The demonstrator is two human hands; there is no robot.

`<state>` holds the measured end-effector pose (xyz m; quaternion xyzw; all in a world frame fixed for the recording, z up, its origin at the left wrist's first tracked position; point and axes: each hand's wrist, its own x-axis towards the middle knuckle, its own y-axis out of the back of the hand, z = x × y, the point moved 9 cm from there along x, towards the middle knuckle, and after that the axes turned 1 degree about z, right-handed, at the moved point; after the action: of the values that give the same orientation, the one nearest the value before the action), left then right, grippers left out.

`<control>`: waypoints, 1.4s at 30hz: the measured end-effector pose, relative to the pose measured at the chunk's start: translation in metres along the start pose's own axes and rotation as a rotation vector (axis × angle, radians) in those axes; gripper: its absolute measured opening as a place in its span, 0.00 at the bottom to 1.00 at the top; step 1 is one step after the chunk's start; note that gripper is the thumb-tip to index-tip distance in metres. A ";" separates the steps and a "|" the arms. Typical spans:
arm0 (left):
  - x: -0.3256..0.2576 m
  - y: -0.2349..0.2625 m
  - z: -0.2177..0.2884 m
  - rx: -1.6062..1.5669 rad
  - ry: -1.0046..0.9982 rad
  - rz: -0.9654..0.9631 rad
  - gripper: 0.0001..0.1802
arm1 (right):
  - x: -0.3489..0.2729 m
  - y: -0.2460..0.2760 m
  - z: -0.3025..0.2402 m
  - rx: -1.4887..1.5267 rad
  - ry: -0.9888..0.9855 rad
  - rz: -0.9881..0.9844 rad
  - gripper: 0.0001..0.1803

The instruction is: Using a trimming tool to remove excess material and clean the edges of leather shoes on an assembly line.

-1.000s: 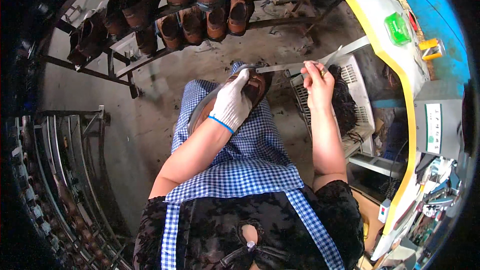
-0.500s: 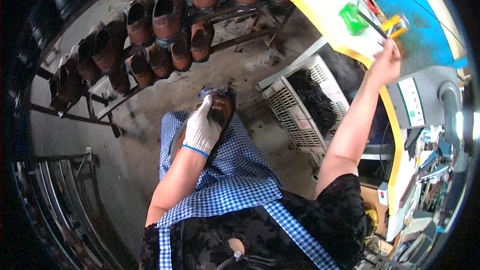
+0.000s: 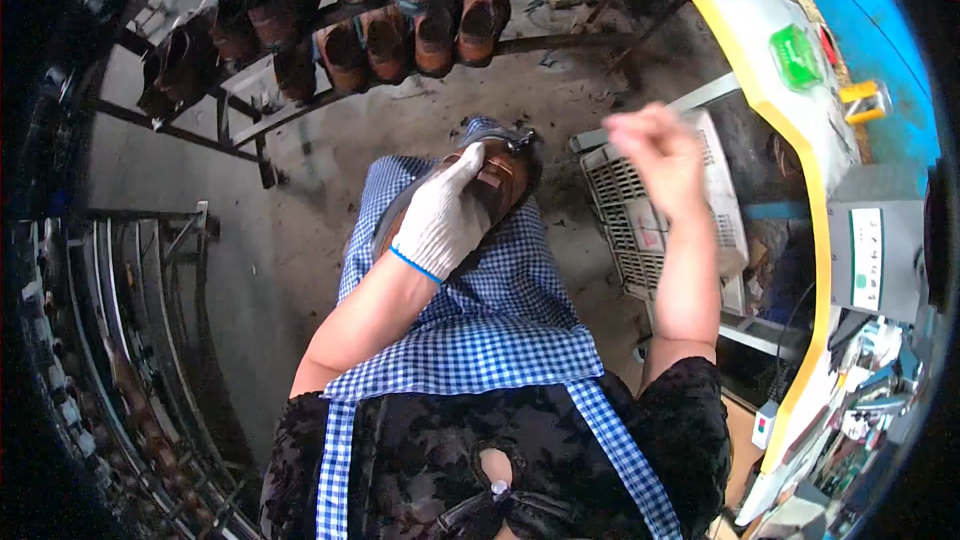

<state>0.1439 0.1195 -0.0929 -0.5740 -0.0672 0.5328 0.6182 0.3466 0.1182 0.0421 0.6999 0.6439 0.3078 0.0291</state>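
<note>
My left hand (image 3: 445, 225), in a white knit glove with a blue cuff edge, is closed around a brown leather shoe (image 3: 507, 168). The shoe rests on my lap over a blue-and-white checked apron (image 3: 490, 350), its toe end pointing away from me. My bare right hand (image 3: 660, 160) is in the air to the right of the shoe, above a white crate (image 3: 635, 240). Its fingers look drawn together in a pinch, but motion blurs them, and whatever they hold cannot be made out.
Several brown shoes stand on a two-tier rack (image 3: 560, 43) at the far left. On the right, a white, yellow-edged table (image 3: 745, 25) carries a green container (image 3: 796, 57) and a yellow-and-clear object (image 3: 865, 102). A second metal rack (image 3: 150, 240) stands at left.
My right hand has come back left from the table towards the shoe. The black stick by the green container no longer shows there. The whole view has shifted; my left hand keeps the shoe.
</note>
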 end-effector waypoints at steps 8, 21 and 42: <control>-0.027 -0.013 0.000 -0.024 0.022 -0.157 0.16 | 0.004 -0.086 -0.033 -0.132 0.120 -0.394 0.12; -0.035 -0.003 0.004 -0.047 -0.083 -0.139 0.15 | -0.017 -0.102 -0.013 -0.154 0.009 -0.160 0.17; -0.033 0.001 -0.002 -0.003 -0.093 -0.108 0.13 | -0.016 -0.108 0.000 -0.143 0.008 0.009 0.08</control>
<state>0.1311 0.0934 -0.0770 -0.5451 -0.1273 0.5245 0.6415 0.2511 0.1214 -0.0118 0.6976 0.6172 0.3560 0.0753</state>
